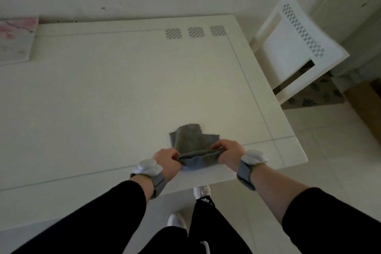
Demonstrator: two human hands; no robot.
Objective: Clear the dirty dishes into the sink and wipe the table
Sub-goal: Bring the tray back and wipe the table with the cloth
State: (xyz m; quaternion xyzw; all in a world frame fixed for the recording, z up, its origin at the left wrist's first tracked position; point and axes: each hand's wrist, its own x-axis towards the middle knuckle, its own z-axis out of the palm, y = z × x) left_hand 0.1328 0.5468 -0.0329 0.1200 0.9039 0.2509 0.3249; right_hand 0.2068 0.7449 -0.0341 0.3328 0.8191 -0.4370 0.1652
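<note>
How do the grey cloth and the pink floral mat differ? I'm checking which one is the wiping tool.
The grey cloth is plain, dark and folded; the pink floral mat is pale, patterned and spread flat. The cloth is pinched by the left hand and the right hand near the front edge of the white table; the mat lies untouched at the far left. Both rest on the table.

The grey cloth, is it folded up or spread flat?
Partly folded. The grey cloth is doubled over at its near edge, pinched by the left hand and right hand.
</note>
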